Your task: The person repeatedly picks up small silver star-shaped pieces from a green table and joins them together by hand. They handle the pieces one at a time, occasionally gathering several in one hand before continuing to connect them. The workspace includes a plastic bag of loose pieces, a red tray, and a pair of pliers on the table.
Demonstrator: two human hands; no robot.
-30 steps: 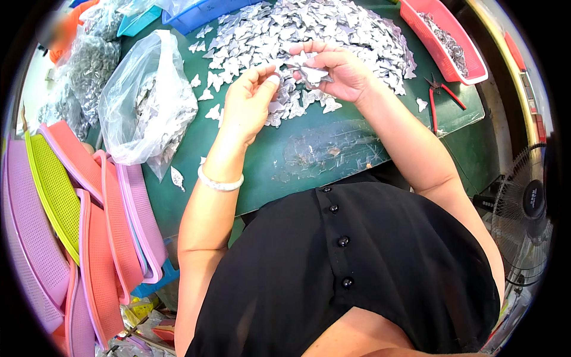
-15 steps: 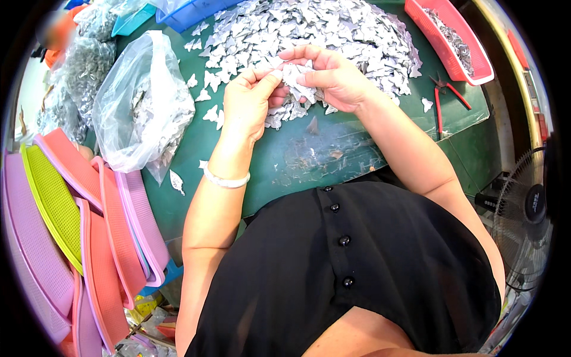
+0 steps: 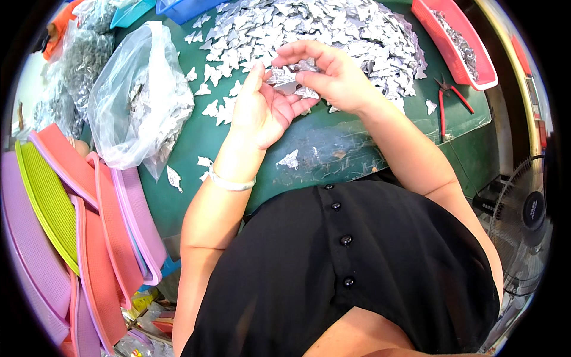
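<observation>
Several small silver butterfly-shaped metal pieces (image 3: 284, 80) are bunched between the thumb and fingers of my right hand (image 3: 338, 78). Beside them my left hand (image 3: 262, 113) lies palm up with its fingers stretched, the fingertips reaching under the bunch. Whether those fingers bear any of its weight is hard to tell. Just beyond both hands spreads a large heap of the same silver pieces (image 3: 333, 30) on the green table (image 3: 357, 146). One loose silver piece (image 3: 289, 159) rests closer to me, right of my left wrist.
On the left stand a clear plastic bag (image 3: 128, 113) of silver pieces and stacked pink, purple and green plastic baskets (image 3: 50, 202). A red basket (image 3: 483, 62) of metal parts and red-handled pliers (image 3: 443, 110) lie at right. A black fan (image 3: 523, 226) stands beyond the table's right edge.
My left hand has let go of its pinch and turned palm up, fingers straightened. A grey blur below my hands is gone, and a loose piece now lies nearer me.
</observation>
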